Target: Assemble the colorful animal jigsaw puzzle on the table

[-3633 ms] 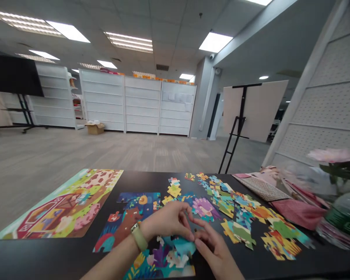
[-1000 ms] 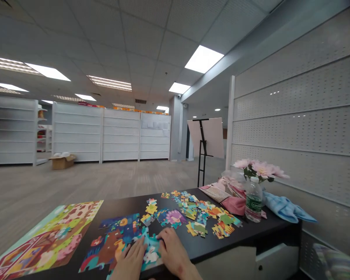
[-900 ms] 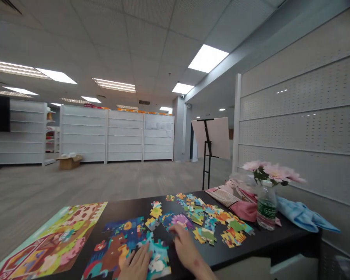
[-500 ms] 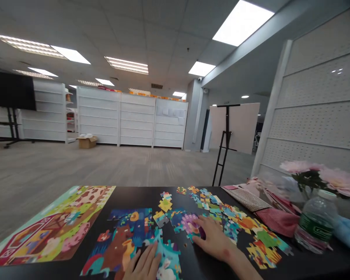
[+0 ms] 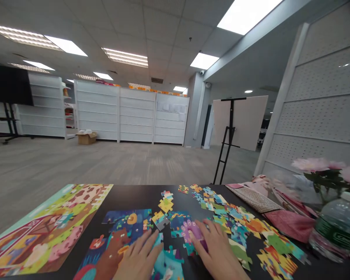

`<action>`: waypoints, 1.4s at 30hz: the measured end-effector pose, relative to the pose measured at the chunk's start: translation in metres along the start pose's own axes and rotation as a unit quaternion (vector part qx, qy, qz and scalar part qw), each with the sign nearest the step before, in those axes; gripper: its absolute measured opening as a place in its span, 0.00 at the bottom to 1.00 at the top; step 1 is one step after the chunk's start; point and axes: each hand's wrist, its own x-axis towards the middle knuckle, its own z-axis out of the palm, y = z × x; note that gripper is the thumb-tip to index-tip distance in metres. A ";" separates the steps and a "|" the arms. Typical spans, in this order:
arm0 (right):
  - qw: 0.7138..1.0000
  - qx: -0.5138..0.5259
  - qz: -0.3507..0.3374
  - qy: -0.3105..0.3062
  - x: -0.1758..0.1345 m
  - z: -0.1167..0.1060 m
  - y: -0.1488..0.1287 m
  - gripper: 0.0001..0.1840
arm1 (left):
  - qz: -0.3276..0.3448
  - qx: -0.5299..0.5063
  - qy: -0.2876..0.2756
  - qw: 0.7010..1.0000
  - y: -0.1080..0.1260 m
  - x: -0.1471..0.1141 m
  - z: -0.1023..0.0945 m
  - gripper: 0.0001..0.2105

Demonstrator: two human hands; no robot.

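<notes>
My left hand [image 5: 140, 254] lies with its fingers stretched over the joined jigsaw puzzle with a brown bear [image 5: 112, 249], its fingertips near the upper edge of a light-blue section [image 5: 170, 260]. My right hand [image 5: 217, 249] rests with spread fingers on a joined puzzle section with a purple octopus [image 5: 189, 229], thumb and fingertips touching its right side. A dark gap of tabletop separates this section from the light-blue one. Yellow and grey joined pieces [image 5: 165, 206] lie just beyond the two sections. A green puzzle piece [image 5: 240, 252] shows beside my right hand.
Many loose puzzle pieces [image 5: 239, 217] spread across the right of the black table [image 5: 125, 196]. A farm picture sheet [image 5: 55, 229] lies at the left. On the right are a pink patterned pouch [image 5: 288, 221], a water bottle [image 5: 335, 229] and pink flowers [image 5: 312, 165].
My left hand has slid forward over the bear puzzle. My right hand has turned, its fingers now pointing more forward and flatter on the octopus section. The view has shifted slightly.
</notes>
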 end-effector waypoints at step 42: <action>0.990 0.092 -0.102 -0.001 0.071 0.032 -0.029 0.14 | -0.018 -0.174 0.189 0.966 -0.048 0.093 -0.043 0.14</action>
